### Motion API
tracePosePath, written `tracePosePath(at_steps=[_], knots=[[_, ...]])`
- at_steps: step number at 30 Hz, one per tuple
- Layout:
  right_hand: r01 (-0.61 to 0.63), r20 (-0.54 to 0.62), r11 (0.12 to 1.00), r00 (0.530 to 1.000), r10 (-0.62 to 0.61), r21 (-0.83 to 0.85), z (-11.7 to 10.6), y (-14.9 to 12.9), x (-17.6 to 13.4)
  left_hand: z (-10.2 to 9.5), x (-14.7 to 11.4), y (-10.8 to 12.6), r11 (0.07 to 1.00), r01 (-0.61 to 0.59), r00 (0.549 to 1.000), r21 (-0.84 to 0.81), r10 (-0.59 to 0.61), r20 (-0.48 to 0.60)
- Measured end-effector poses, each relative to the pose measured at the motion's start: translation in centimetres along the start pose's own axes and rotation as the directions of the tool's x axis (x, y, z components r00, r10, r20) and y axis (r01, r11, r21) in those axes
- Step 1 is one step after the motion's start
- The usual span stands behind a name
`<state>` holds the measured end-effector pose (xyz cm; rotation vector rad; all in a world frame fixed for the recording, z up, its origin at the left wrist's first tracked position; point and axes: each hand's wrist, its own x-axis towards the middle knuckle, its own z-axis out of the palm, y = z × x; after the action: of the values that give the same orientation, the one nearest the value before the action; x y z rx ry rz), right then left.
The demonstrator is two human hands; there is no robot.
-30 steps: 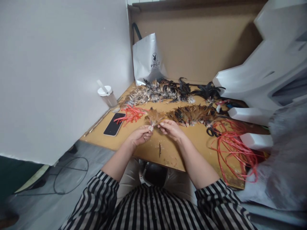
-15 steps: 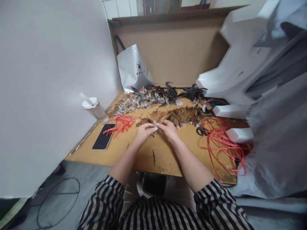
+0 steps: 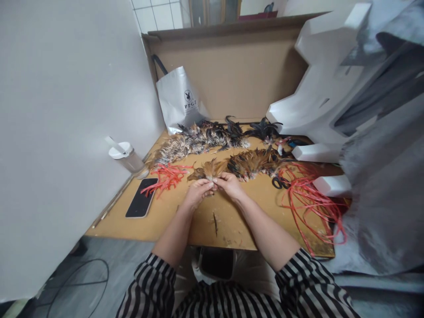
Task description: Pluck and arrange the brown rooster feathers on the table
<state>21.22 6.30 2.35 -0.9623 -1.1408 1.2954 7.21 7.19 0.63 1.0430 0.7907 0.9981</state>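
Observation:
A small bunch of brown feathers (image 3: pixel 213 168) fans out away from me above my fingertips. My left hand (image 3: pixel 198 191) pinches its pale quill ends from the left. From the right, the thumb and fingers of my right hand (image 3: pixel 229 183) close on the same ends, so the fingertips of both hands nearly meet. Whether a strip of string is between them is too small to tell. Just beyond, to the right, lies a row of brown and black feather bunches (image 3: pixel 253 162). A longer row of mottled feathers (image 3: pixel 202 138) stretches behind it.
Red plastic strips (image 3: pixel 167 179) lie partly over a phone (image 3: pixel 141 198) at left, near a lidded cup (image 3: pixel 127 158). Long red strips (image 3: pixel 308 203) and black-handled scissors (image 3: pixel 277 182) are at right. White foam (image 3: pixel 326 106) and a silver bag (image 3: pixel 179 99) stand behind.
The view has shifted slightly. Both hands remain together at the quill ends of the feather bunch, and the feathers now show more clearly above the fingers.

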Motion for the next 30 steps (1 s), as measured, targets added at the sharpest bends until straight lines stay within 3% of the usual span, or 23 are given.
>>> tracePosePath(at_steps=[6,11,16,21,30], knots=[[0.117,-0.035,0.986,0.992,-0.122,-0.119,0.0,-0.2,0.2,-0.1,0.1,0.5,0.956,-0.173,0.974,0.237,0.202,-0.106],[0.156,-0.074,0.956,0.981,-0.179,-0.246,-0.1,0.0,0.1,0.0,0.0,0.6,0.967,-0.156,0.967,0.201,0.191,-0.170],[0.081,-0.084,0.953,0.990,-0.110,-0.293,0.0,-0.1,-0.1,0.2,0.0,0.4,0.964,-0.138,0.971,0.227,0.178,-0.163],[-0.021,0.014,0.989,1.000,0.023,-0.143,0.2,-0.4,-0.2,0.4,0.0,0.4,0.972,-0.128,0.977,0.199,0.158,-0.146],[-0.082,0.033,0.987,0.996,0.078,0.142,0.4,1.1,0.1,0.1,0.2,0.4,0.994,-0.089,0.986,0.060,0.097,-0.134]])
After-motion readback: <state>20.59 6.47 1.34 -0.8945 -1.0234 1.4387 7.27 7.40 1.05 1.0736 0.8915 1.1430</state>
